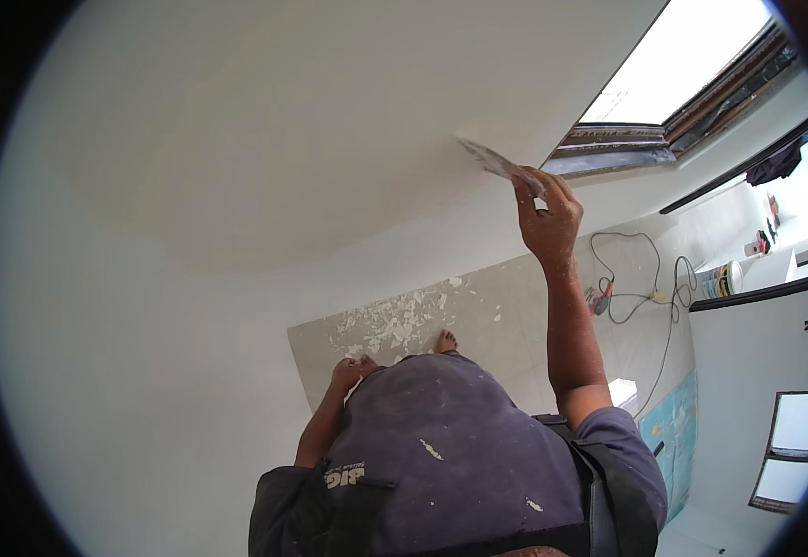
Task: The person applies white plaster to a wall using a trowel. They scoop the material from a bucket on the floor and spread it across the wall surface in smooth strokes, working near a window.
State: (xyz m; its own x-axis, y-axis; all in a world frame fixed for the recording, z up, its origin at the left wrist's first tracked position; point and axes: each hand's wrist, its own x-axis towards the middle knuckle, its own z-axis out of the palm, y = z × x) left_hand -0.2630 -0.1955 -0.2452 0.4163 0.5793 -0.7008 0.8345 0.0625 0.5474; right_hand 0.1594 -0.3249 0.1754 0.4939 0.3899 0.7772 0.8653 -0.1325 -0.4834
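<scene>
Dark shirt (pixel 441 418), right grip (pixel 553 218) pinching scraper (pixel 492 161) jutting up-left past it, state of left grip (pixel 346 374) unclear

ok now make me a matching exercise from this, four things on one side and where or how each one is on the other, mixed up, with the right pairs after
Column one
1. scraper
2. flakes
3. cord
4. left hand

Column two
A. dark, looped on the floor
B. low, beside the shirt
C. gripped in the right hand
D. white, strewn near the feet

Right pairs: 1-C, 2-D, 3-A, 4-B
</scene>
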